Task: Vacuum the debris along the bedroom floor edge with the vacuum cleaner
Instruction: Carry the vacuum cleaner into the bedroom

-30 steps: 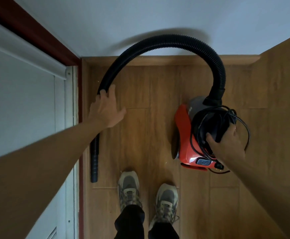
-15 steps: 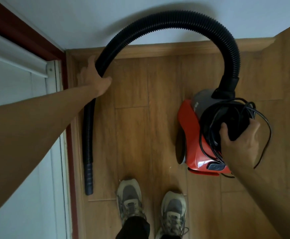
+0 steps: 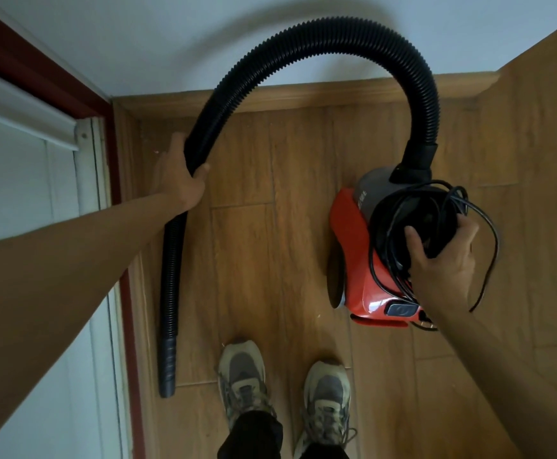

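A red and grey canister vacuum cleaner (image 3: pixel 358 260) hangs above the wooden floor at the right, with a black power cord (image 3: pixel 482 226) looped round its top. My right hand (image 3: pixel 443 260) grips its black handle through the cord loops. A black ribbed hose (image 3: pixel 336 31) arches from the canister up and over to the left. My left hand (image 3: pixel 179 175) grips the hose where it comes down. Below that hand the hose hangs straight, and its nozzle end (image 3: pixel 167 376) is near the floor along the left edge. Small pale specks of debris (image 3: pixel 154 150) lie in the far left corner.
A wooden skirting board (image 3: pixel 303 94) runs along the far white wall. At the left stand a red door frame (image 3: pixel 114 134) and a white door (image 3: pixel 12 200). A wooden panel (image 3: pixel 542 134) rises at the right. My two shoes (image 3: pixel 283 382) stand on the floor near the bottom.
One second ago my left hand was open beside the hose; it closed round the hose half a second ago. The canister has shifted slightly and the view has tilted.
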Tool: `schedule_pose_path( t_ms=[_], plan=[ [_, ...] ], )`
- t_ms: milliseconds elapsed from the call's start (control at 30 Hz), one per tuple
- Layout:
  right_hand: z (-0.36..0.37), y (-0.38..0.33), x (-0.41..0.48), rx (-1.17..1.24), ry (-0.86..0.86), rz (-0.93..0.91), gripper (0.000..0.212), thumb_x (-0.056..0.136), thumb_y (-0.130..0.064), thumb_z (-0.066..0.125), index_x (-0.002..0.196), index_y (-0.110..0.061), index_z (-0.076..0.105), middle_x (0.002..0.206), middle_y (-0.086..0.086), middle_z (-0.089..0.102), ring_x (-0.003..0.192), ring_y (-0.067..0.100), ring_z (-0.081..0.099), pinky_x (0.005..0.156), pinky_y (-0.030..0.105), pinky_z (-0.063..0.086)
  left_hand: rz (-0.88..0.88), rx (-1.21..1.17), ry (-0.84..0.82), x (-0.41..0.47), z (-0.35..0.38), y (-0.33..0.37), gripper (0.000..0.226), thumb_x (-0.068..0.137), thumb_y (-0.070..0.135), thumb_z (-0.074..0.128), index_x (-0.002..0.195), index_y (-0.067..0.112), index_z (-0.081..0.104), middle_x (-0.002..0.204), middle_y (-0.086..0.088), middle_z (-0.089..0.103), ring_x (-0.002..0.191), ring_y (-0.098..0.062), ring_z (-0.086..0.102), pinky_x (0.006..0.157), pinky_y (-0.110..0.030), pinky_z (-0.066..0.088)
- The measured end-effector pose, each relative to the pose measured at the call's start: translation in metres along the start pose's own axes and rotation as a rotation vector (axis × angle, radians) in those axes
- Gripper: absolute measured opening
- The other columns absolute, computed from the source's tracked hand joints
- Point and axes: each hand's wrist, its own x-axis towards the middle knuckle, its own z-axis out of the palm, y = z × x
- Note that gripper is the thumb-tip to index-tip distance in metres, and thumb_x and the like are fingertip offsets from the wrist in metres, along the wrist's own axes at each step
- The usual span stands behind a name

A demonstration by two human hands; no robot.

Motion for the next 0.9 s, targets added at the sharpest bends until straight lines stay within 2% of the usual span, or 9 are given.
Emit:
schedule_pose_path(
  t_ms=[100,200,333,400,467,567,700,833,900],
  plan=[
    [-0.005,-0.003,0.000,0.039,-0.035,0.018,0.066,0.090,-0.034,0.069,0.141,-0.011,0.034,0.135,0.012,0.053,0.121,0.030,0.055,0.090,0.034,0.047,0.027,-0.071,-0.080,-0.019,0.000,0.002,0.046,0.102,0.024,0.056,0.143,0.018,0.036,0.115,0.001,0.053,0.095,-0.015,0.056,0.062,-0.021,0.042],
    [-0.008,-0.008,-0.004,0.100,-0.031,0.037,0.066,0.092,-0.034,0.068,0.145,-0.016,0.034,0.139,0.005,0.052,0.122,0.017,0.052,0.092,0.026,0.042,0.081,-0.078,-0.121,-0.038,-0.003,0.004,0.048,0.103,0.027,0.054,0.146,0.019,0.035,0.115,0.004,0.053,0.081,-0.001,0.053,0.060,-0.014,0.039],
    [-0.013,-0.016,-0.013,0.144,0.012,0.020,0.053,0.098,-0.035,0.057,0.145,-0.016,0.039,0.127,-0.010,0.052,0.111,0.001,0.046,0.090,0.015,0.039,0.148,-0.098,-0.098,-0.063,-0.012,0.014,0.051,0.103,0.030,0.054,0.148,0.020,0.033,0.112,0.005,0.055,0.077,0.005,0.054,0.059,-0.009,0.040],
    [-0.020,-0.019,-0.018,0.128,0.018,0.003,0.050,0.101,-0.037,0.052,0.144,-0.016,0.040,0.128,-0.007,0.056,0.114,0.006,0.050,0.095,0.023,0.042,0.181,-0.093,-0.058,-0.075,-0.018,0.022,0.050,0.103,0.033,0.053,0.148,0.021,0.033,0.108,0.007,0.057,0.075,0.004,0.055,0.060,-0.012,0.043],
    [-0.031,-0.021,-0.025,0.114,0.015,-0.003,0.049,0.102,-0.038,0.049,0.144,-0.017,0.040,0.132,0.001,0.058,0.122,0.020,0.054,0.101,0.035,0.044,0.215,-0.077,-0.032,-0.087,-0.027,0.031,0.049,0.103,0.036,0.052,0.147,0.022,0.035,0.099,0.006,0.059,0.070,-0.004,0.058,0.058,-0.024,0.049],
    [-0.053,-0.029,-0.035,0.130,-0.004,0.004,0.049,0.101,-0.040,0.049,0.145,-0.020,0.039,0.130,-0.004,0.057,0.124,0.024,0.053,0.105,0.042,0.044,0.259,-0.023,0.002,-0.107,-0.041,0.049,0.049,0.103,0.039,0.052,0.146,0.022,0.037,0.088,0.005,0.060,0.063,-0.014,0.060,0.052,-0.033,0.053],
    [-0.089,-0.046,-0.044,0.177,-0.007,0.000,0.049,0.101,-0.037,0.051,0.146,-0.020,0.039,0.121,-0.014,0.051,0.125,0.018,0.051,0.100,0.028,0.040,0.284,0.001,0.026,-0.135,-0.060,0.087,0.048,0.101,0.041,0.054,0.144,0.022,0.040,0.091,0.004,0.062,0.065,-0.013,0.062,0.053,-0.032,0.054],
    [-0.129,-0.066,-0.051,0.213,0.004,0.013,0.050,0.101,-0.038,0.050,0.147,-0.021,0.037,0.133,-0.006,0.054,0.124,0.014,0.047,0.098,0.025,0.034,0.270,-0.057,0.023,-0.167,-0.071,0.130,0.043,0.100,0.036,0.059,0.139,0.022,0.046,0.094,0.007,0.061,0.070,-0.010,0.062,0.057,-0.028,0.053],
    [-0.151,-0.073,-0.052,0.227,0.019,0.020,0.051,0.101,-0.038,0.050,0.147,-0.021,0.036,0.135,-0.002,0.055,0.124,0.014,0.047,0.098,0.025,0.035,0.274,-0.067,0.009,-0.183,-0.073,0.151,0.042,0.099,0.034,0.060,0.137,0.021,0.046,0.091,0.009,0.060,0.067,-0.005,0.061,0.053,-0.019,0.049]
  ],
)
